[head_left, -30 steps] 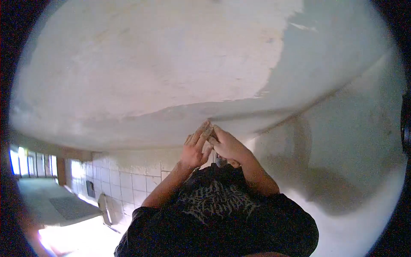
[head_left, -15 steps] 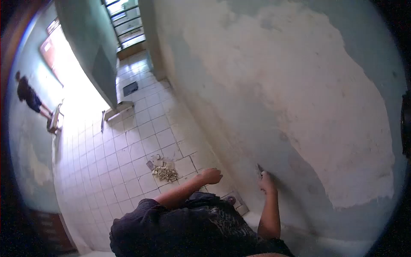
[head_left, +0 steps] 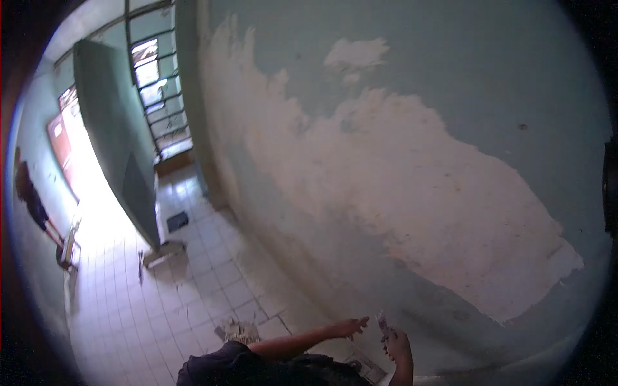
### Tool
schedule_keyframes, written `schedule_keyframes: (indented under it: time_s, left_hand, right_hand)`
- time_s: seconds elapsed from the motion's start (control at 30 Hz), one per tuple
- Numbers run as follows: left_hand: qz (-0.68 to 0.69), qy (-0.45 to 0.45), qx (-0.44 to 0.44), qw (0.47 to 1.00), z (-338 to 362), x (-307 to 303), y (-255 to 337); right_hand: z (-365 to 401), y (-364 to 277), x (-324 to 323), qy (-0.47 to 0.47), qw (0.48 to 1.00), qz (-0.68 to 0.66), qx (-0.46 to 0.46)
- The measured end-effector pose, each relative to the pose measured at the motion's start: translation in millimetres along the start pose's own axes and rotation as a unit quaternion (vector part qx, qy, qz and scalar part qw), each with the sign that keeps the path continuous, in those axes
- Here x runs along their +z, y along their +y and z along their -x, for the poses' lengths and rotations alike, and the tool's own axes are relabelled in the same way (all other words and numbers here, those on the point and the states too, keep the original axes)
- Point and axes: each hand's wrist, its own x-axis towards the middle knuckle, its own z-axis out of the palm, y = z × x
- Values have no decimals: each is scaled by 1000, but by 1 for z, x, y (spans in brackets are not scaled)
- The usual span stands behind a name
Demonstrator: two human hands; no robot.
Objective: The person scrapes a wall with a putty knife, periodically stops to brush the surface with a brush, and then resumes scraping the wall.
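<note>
While the green-painted wall (head_left: 502, 103) fills most of the view, a large pale patch (head_left: 412, 180) of ragged outline runs diagonally across it. The tiled floor (head_left: 129, 309) stretches away on the left, with a heap of broken debris (head_left: 241, 330) near the person's left arm. The left hand (head_left: 351, 328) holds nothing, its fingers stretched toward the right hand (head_left: 398, 346), which is closed around what looks like a small scraper (head_left: 382, 319). The tool points upward from that fist, in front of the lower wall and just beside the left fingertips, apparently not touching them. It is probably light and stiff, not fragile; any dust on it could make it a little slippery. The lower end, inside the fist, seems the place to hold, leaving the pale upper end free.
</note>
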Motion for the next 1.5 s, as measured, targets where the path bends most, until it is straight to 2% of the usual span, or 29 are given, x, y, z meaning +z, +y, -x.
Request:
schedule_keyframes:
  time_s: [0.03,0.1,0.13,0.2,0.27,0.33,0.37,0.4,0.47,0.5,0.57,0.6,0.67,0.7,0.77,0.8,0.87,0.9,0.97,1.0,1.07,1.1,1.17,1.2,1.27,1.37,1.5]
  left_hand:
    - [-20,-13,2,1000,-4,7,22]
    - [-5,-73,-81,994,-10,24,51]
    - [-20,-97,-92,991,-13,29,58]
    - [-76,-63,3,995,-21,54,55]
    - [-126,-123,36,984,-27,72,81]
    - [-134,-195,39,971,-37,89,94]
    - [-144,-222,60,963,-48,98,88]
    - [-150,-247,85,954,-58,107,86]
    - [-170,-297,109,933,-42,136,137]
    - [-172,-322,96,926,-41,151,145]
    - [-115,-280,239,923,-42,172,157]
    - [-114,-286,230,923,-40,180,170]
    - [-232,-246,203,919,-34,189,201]
    - [-230,-250,194,920,-20,196,212]
    - [-264,-152,251,919,5,194,236]
    - [-261,-154,242,922,12,199,243]
    - [-315,4,373,873,20,208,257]
    - [-316,7,370,874,17,213,257]
    - [-309,71,485,815,11,225,256]
    - [-311,76,481,816,8,230,255]
    - [-306,100,545,774,4,238,258]
    - [-308,103,543,774,3,239,261]
    - [-391,54,534,748,0,238,266]
    - [-393,56,531,749,-2,238,267]
    - [-426,10,522,739,-12,238,267]
    - [-433,33,527,730,-18,240,271]
    - [-430,40,521,737,-23,244,276]
  right_hand:
    - [10,-3,-1,13,1000,-20,-2]
    - [39,-2,-3,42,994,-10,-100]
    - [39,9,-5,57,994,-31,-84]
    - [24,61,-2,113,963,-30,-243]
    - [22,82,-8,193,959,-21,-205]
    - [48,78,-24,243,938,-67,-237]
    - [71,63,-40,186,953,-175,-162]
    - [89,49,-57,129,945,-285,-96]
    - [94,61,-75,35,923,-378,-58]
    - [104,61,-85,51,916,-395,-42]
    - [119,54,-106,28,912,-400,-89]
    - [119,56,-114,29,909,-407,-81]
    - [119,59,-126,73,903,-382,-183]
    - [131,57,-128,72,902,-387,-175]
    - [153,26,-128,123,896,-389,-174]
    - [154,22,-135,119,897,-392,-165]
    - [154,16,-147,145,892,-375,-204]
    - [152,18,-149,141,893,-376,-203]
    - [145,21,-156,203,866,-380,-252]
    - [141,22,-160,196,868,-381,-252]
    - [135,20,-170,242,879,-331,-245]
    - [135,18,-174,237,880,-331,-245]
    - [135,11,-181,212,884,-340,-239]
    - [137,7,-184,207,885,-341,-239]
    - [134,-1,-187,243,864,-303,-320]
    - [112,10,-184,210,846,-368,-323]
    - [107,11,-198,201,863,-351,-302]
